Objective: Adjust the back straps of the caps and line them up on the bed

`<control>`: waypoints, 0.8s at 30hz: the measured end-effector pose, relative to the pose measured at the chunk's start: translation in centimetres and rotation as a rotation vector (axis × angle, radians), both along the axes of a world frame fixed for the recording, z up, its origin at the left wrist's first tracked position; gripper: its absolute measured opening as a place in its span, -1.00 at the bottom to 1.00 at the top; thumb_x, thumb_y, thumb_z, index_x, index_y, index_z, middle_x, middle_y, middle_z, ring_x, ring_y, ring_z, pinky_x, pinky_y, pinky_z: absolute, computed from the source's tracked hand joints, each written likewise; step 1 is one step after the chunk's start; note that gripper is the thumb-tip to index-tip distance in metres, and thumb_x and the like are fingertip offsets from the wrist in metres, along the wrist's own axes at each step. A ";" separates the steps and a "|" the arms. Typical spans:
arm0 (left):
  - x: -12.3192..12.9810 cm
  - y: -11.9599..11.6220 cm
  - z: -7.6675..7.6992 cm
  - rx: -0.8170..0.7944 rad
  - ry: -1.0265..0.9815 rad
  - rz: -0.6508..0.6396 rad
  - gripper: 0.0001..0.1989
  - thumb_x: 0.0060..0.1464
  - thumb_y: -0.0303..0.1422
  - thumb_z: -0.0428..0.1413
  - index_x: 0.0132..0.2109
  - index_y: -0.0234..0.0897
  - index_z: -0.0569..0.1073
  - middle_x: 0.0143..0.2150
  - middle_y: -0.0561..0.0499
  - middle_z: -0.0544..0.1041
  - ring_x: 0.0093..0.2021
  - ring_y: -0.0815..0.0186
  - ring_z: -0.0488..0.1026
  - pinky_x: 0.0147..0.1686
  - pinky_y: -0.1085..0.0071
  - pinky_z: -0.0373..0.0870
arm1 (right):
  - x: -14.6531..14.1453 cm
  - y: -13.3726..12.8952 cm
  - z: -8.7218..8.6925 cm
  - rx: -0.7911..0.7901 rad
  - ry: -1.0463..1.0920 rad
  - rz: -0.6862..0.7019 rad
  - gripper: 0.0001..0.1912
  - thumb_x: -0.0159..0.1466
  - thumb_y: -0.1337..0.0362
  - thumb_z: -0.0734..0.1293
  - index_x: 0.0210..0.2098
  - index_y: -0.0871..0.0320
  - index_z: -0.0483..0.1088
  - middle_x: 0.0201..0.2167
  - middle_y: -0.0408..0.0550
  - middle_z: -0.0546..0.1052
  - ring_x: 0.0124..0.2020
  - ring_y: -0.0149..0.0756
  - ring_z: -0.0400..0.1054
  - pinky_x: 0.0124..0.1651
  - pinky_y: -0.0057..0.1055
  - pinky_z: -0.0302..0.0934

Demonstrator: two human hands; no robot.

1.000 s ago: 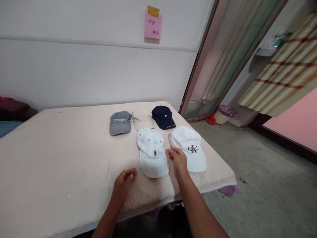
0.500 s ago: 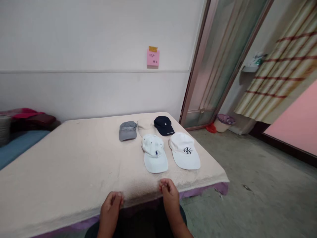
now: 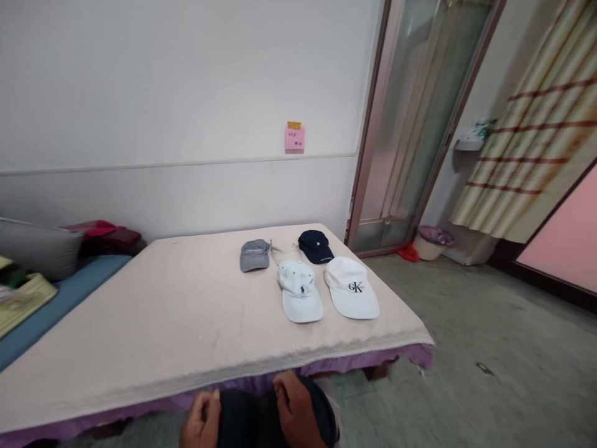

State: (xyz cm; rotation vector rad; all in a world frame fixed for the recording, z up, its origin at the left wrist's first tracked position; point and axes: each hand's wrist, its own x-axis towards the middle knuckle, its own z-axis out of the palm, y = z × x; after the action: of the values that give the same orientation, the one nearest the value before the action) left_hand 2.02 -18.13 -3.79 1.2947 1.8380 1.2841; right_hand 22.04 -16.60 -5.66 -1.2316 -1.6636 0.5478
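My left hand (image 3: 200, 420) and my right hand (image 3: 297, 409) rest low over my thighs, just in front of the bed's near edge. Both have their fingers curled in, and nothing shows in either. On the bed lie several baseball caps. Nearest are a pale blue cap (image 3: 301, 292) with a small dark emblem and a white cap (image 3: 352, 288) with black letters, brims toward me. Behind them are a grey cap (image 3: 254, 256), a beige cap (image 3: 283, 249) partly hidden by the pale blue one, and a navy cap (image 3: 315, 246). Neither hand touches a cap.
A cream cover (image 3: 177, 311) lies on the bed. At the left are a grey pillow (image 3: 41, 249) and a blue mat (image 3: 88, 298). A pink note (image 3: 294, 138) is taped to the wall. A waste bin (image 3: 431, 244) stands by the sliding door (image 3: 405, 124).
Both hands have drawn back from the bed's edge down to my thighs. The view has tilted up and turned left, bringing more of the pillow in. The caps lie as before.
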 end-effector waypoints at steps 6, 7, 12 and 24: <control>1.8 0.5 -0.7 0.107 0.359 -0.179 -0.69 0.12 -0.16 -0.07 -0.52 -0.20 0.24 -0.60 0.16 0.23 -0.54 0.35 0.23 -0.43 0.45 0.16 | -0.9 0.7 -0.6 0.030 -0.056 0.030 -0.76 0.15 0.56 0.09 -0.38 0.16 0.29 -0.42 -0.07 0.40 -0.34 -0.31 0.28 -0.29 -0.45 0.10; 2.2 0.6 -0.7 0.114 0.412 -0.198 -0.69 0.13 -0.18 -0.08 -0.52 -0.19 0.23 -0.60 0.16 0.24 -0.54 0.35 0.23 -0.43 0.45 0.16 | -0.9 0.7 -0.7 0.034 -0.058 0.031 -0.75 0.14 0.57 0.09 -0.38 0.16 0.29 -0.42 -0.07 0.40 -0.34 -0.31 0.28 -0.29 -0.45 0.10; 4.7 1.2 -0.7 0.087 0.531 -0.257 -0.69 0.20 -0.27 -0.18 -0.49 -0.18 0.22 -0.56 0.11 0.33 -0.51 0.34 0.30 -0.42 0.46 0.18 | -1.0 0.9 -0.9 0.044 -0.080 0.036 -0.75 0.13 0.57 0.10 -0.37 0.16 0.30 -0.42 -0.08 0.40 -0.35 -0.32 0.28 -0.29 -0.46 0.10; 6.4 2.4 -0.9 0.025 0.535 -0.329 -0.70 0.20 -0.26 -0.18 -0.47 -0.17 0.24 -0.53 0.09 0.37 -0.49 0.32 0.32 -0.39 0.43 0.17 | 0.1 1.2 -0.3 -0.007 -0.163 0.020 -0.81 0.18 0.51 0.12 -0.39 0.16 0.30 -0.41 -0.08 0.42 -0.36 -0.32 0.29 -0.29 -0.45 0.09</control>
State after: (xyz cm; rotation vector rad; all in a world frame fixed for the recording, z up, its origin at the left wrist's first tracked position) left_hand 8.44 -15.68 -4.69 2.0007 1.8307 0.8372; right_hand 22.15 -15.43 -5.99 -1.2948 -1.8126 0.4768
